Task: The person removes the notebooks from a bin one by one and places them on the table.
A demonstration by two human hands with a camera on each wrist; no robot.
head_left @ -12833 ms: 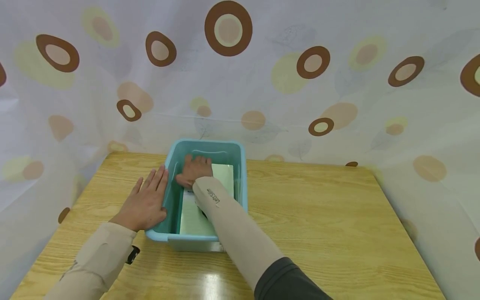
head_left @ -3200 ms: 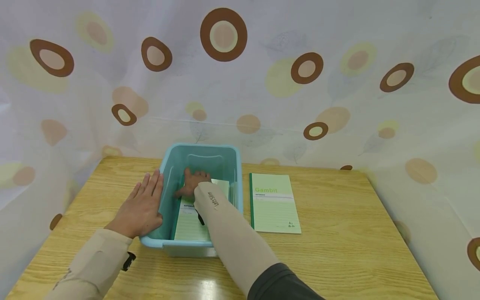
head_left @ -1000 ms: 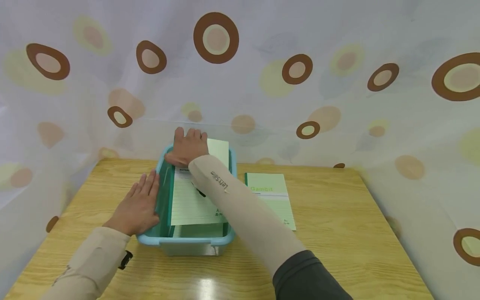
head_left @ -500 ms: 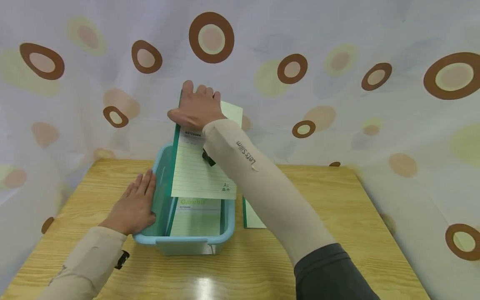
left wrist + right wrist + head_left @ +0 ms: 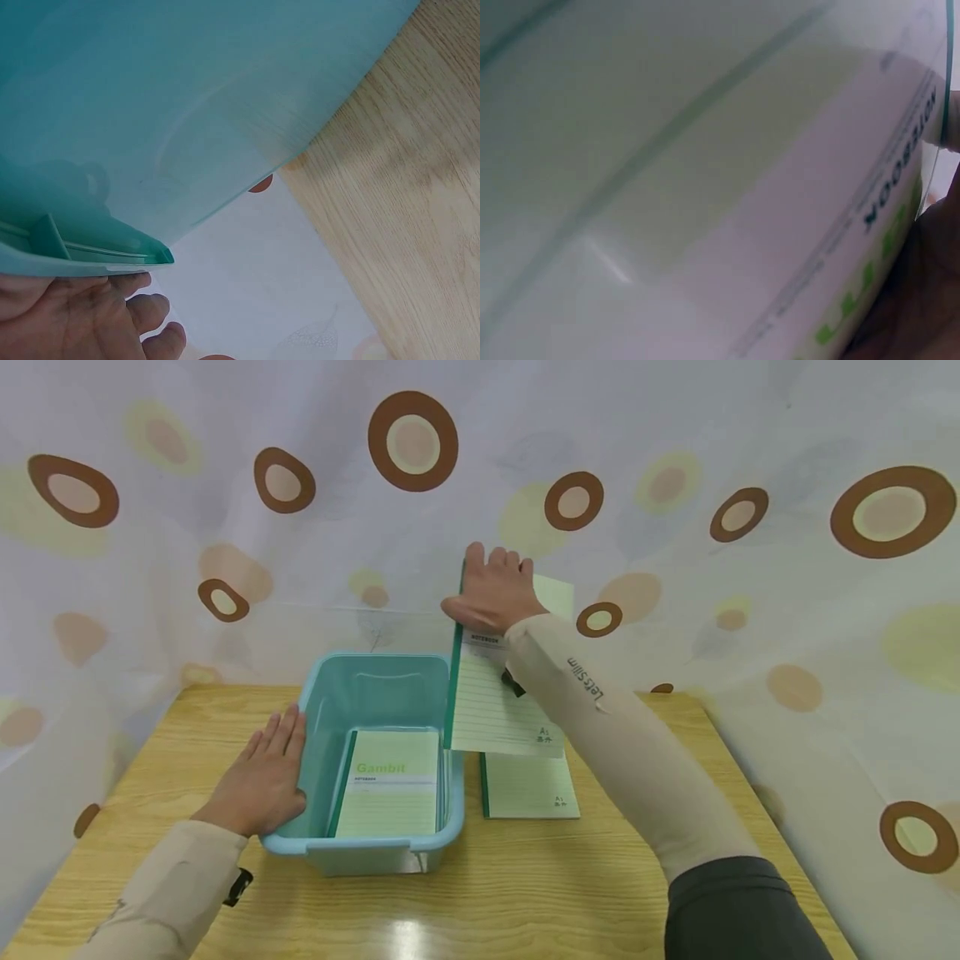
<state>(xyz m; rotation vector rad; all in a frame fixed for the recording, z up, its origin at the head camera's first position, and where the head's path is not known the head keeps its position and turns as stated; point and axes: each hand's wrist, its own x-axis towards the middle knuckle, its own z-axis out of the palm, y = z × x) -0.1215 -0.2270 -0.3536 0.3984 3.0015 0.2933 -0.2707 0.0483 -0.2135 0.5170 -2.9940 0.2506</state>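
Observation:
In the head view my right hand (image 5: 498, 593) grips a pale green notebook (image 5: 495, 702) with a dark green spine, near its upper part. That notebook hangs tilted above the table, right of the teal bin (image 5: 360, 843), and overlaps a second notebook (image 5: 528, 789) lying on the table. The right wrist view is filled by the held notebook's cover (image 5: 765, 217). Straight fingers of my left hand (image 5: 258, 777) rest along the bin's left rim; the left wrist view shows them just under the rim. Inside the bin lies another notebook (image 5: 388, 793), its cover reading "Gambit".
The wooden table (image 5: 525, 893) extends on both sides of the bin. Behind it hangs a white sheet (image 5: 480, 443) with brown and yellow oval patterns, which also runs along both sides.
My right hand has lifted the notebook out of the bin and carried it right, over the notebook on the table. The notebook left in the bin has come into view. My left hand stays at the rim.

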